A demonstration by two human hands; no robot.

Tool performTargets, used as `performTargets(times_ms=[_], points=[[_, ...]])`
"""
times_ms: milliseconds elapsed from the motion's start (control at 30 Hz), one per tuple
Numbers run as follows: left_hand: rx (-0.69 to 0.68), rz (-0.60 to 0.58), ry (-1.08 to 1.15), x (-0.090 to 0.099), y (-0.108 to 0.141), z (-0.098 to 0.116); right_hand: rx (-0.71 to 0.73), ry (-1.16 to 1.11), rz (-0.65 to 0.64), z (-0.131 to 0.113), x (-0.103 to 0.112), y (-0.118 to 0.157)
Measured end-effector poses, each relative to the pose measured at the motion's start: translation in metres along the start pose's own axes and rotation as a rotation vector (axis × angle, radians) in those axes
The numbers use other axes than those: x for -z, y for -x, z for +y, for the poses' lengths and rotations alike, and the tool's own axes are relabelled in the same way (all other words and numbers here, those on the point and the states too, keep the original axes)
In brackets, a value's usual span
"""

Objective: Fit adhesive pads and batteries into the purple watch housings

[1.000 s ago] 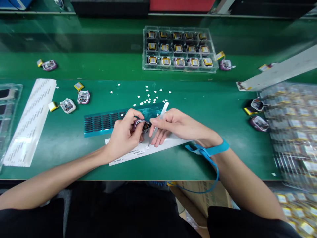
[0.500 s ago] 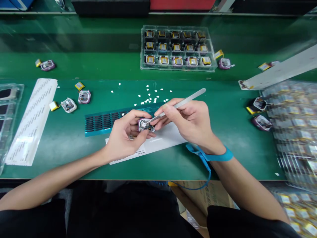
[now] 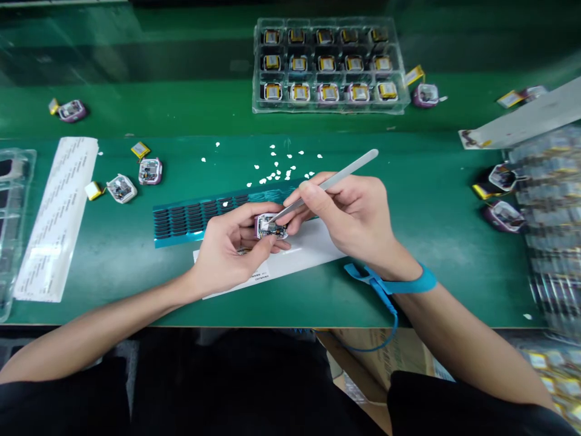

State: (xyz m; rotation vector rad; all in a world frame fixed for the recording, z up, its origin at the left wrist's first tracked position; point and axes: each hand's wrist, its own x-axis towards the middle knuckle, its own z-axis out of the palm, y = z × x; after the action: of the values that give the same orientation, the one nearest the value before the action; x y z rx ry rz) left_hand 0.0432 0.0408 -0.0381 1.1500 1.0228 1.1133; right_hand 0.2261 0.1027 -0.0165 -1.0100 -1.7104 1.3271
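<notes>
My left hand (image 3: 231, 245) grips a small purple-and-white device housing (image 3: 267, 227) with its circuit board facing up. Pinched in my right hand (image 3: 347, 215) are metal tweezers (image 3: 349, 172), slanting down to the left. Their tips reach the board, near a small white patch; whether they hold it is too small to tell. Beneath both hands lies a white label sheet (image 3: 304, 257). Behind the left hand is a blue sheet of black strips (image 3: 186, 221), partly covered by the fingers. A blue wrist strap (image 3: 411, 281) with a cord circles my right wrist.
At the back stands a clear tray (image 3: 329, 109) of housings with yellow-edged batteries. Small white stickers (image 3: 276, 172) lie scattered mid-table. Open housings (image 3: 149, 171) sit at left beside a long label sheet (image 3: 49, 230). More housings (image 3: 503, 215) and stacked clear trays (image 3: 554, 230) are on the right.
The camera view has dipped and come slightly closer, so the back tray appears higher. Both hands keep their hold, and the tweezer tips remain at the board with little visible movement.
</notes>
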Motion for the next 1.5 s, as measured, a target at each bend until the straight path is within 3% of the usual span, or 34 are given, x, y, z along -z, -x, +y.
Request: performTargets(times_ms=[500,667,833,933,1000,1067,1167,1267,1367,1500], points=[[0.010,0.034,-0.022,-0.002,0.002,0.000,0.050,0.037,0.000,-0.005,-0.004,0.004],[0.014,0.041,-0.027,-0.002,0.003,0.000,0.156,0.150,-0.006,-0.005,-0.001,0.005],[0.051,-0.003,-0.033,-0.001,0.003,-0.005,0.392,0.252,-0.029,0.001,0.003,0.005],[0.055,-0.010,-0.061,0.000,-0.001,-0.002,0.494,0.210,0.141,0.005,0.002,0.006],[0.036,-0.029,-0.101,0.004,-0.007,0.009,0.533,0.174,0.310,0.007,0.001,0.007],[-0.020,-0.034,-0.202,0.015,-0.012,0.025,0.558,0.193,0.395,0.007,0.001,0.006],[-0.172,0.105,-0.588,0.042,-0.012,0.044,0.557,0.300,0.324,0.007,-0.001,0.005],[-0.247,0.319,-0.981,0.070,-0.002,0.040,0.573,0.456,0.161,0.007,-0.004,0.004],[-0.180,0.363,-0.988,0.081,0.009,0.017,0.560,0.543,0.042,0.010,-0.006,0.003],[-0.141,0.281,-0.923,0.071,0.008,-0.006,0.448,0.559,0.023,0.020,-0.004,-0.002]])
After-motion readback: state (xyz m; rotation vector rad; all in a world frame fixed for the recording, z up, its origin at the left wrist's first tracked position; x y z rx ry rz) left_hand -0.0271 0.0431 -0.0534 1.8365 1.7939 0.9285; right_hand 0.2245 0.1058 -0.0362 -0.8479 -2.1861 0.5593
